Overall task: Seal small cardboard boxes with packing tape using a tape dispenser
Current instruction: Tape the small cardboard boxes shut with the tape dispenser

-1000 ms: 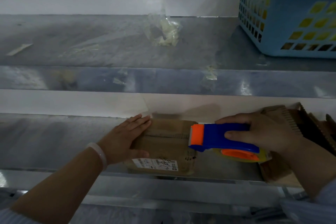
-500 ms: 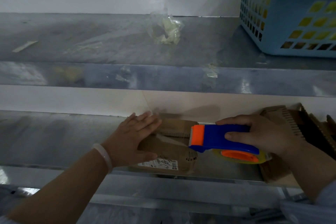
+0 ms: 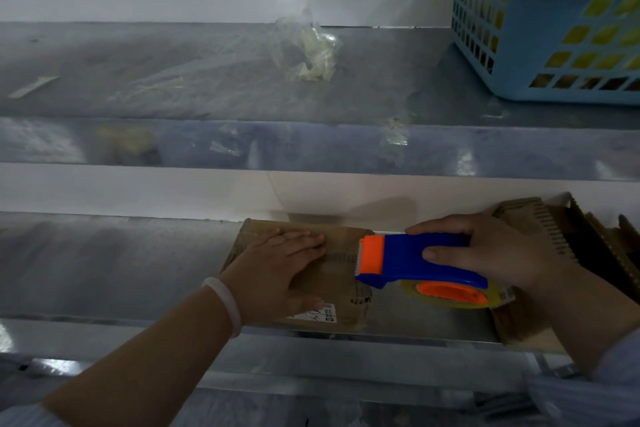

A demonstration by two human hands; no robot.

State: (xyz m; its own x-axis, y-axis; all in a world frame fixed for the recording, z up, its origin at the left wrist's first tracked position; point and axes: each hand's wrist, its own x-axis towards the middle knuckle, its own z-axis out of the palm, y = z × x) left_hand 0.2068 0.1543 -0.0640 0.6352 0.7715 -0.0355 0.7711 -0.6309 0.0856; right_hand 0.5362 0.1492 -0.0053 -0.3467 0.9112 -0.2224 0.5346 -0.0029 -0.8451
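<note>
**Box Pinned Flat, Dispenser Poised at Its Right Edge**

From the head camera: pressing down on the small cardboard box (image 3: pixel 343 263) with the left hand (image 3: pixel 277 274), laid palm-flat across the top with straight fingers, gripping nothing. Probably done to hold the flaps closed and to stop any sliding on the smooth metal lower shelf (image 3: pixel 104 270). Sitting near the front lip of that shelf, with the shipping label (image 3: pixel 322 314) toward the viewer and partly covered by the thumb side of the hand.

Wrapping the right hand (image 3: pixel 485 253) around the blue handle of the tape dispenser (image 3: pixel 408 256), thumb along the near side and fingers over the top. Held level, with the orange toothed end pointing left, touching or just short of the box's right edge; cannot tell which. Yellowish tape roll (image 3: pixel 450 298) tucked under the handle, just off the box. Likely aimed this way to lay or cut tape along the top, toward the left fingertips.

Behind the right hand, flattened cardboard (image 3: pixel 540 218) stacked at the shelf's right end. Above, on the upper shelf (image 3: pixel 173 80), a blue basket (image 3: pixel 540 45) at right and a crumpled clear wad (image 3: pixel 308 48) mid-shelf.
</note>
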